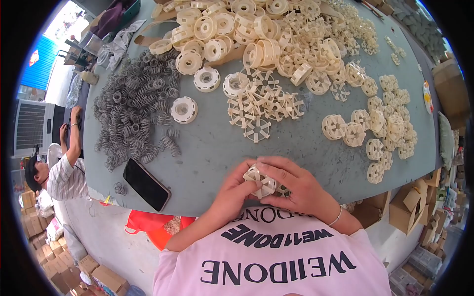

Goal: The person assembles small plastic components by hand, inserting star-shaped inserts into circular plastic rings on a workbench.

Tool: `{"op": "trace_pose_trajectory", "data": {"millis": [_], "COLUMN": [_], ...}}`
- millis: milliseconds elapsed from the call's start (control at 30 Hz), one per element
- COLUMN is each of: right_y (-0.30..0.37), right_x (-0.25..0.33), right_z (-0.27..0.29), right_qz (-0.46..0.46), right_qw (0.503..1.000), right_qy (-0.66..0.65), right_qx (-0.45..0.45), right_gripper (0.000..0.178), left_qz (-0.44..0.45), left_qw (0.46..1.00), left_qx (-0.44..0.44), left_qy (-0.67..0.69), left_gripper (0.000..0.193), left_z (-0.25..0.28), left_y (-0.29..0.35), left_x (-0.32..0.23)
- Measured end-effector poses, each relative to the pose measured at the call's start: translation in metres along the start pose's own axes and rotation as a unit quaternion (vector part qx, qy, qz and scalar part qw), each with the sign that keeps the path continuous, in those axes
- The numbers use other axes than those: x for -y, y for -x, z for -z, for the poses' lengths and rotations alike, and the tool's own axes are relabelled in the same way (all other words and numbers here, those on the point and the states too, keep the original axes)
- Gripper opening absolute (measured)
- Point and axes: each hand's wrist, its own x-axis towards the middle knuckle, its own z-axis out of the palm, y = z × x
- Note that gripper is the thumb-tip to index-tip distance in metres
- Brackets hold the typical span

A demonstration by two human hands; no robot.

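Close to my body, at the table's near edge, both hands grip a cream plastic spoked wheel (261, 181). My left hand (236, 183) is closed on its left side, with the thumb pressed over its face. From the right and above, the fingers of my right hand (296, 185) wrap round it. Part of the wheel is hidden by my fingers, and a darker gap shows beneath the right ones. Beyond my hands lies a pile of flat cream star-shaped pieces (264, 106). Three round white-rimmed parts, one of them a white ring (184, 110), lie near that pile.
Grey coil springs (138, 93) are heaped at left, near a dark phone (146, 185). Cream rings (224, 24) cover the far side. Assembled spoked wheels (390, 118) cluster at right. Another person (64, 170) is beyond the left edge. Cardboard boxes (410, 204) stand at lower right.
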Motion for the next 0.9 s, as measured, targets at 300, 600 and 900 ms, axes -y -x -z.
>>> {"op": "trace_pose_trajectory", "data": {"millis": [300, 600, 900], "right_y": [0.037, -0.031, 0.017], "right_x": [-0.059, -0.056, -0.053], "right_z": [0.119, 0.013, 0.039], "right_qz": [-0.149, 0.001, -0.319], "right_qw": [0.861, 0.976, 0.781], "right_qy": [0.387, 0.195, -0.536], "right_qx": [-0.296, -0.101, -0.038], "right_gripper": [0.059, 0.026, 0.008], "left_qz": [-0.230, -0.292, -0.265], "left_qw": [0.712, 0.495, 0.634], "left_qx": [-0.304, -0.400, -0.256], "left_qy": [-0.589, -0.714, -0.680], "left_gripper": [0.067, 0.064, 0.078], "left_z": [0.024, 0.080, 0.024], "left_y": [-0.020, -0.056, -0.013], "left_x": [-0.064, -0.107, -0.048]}}
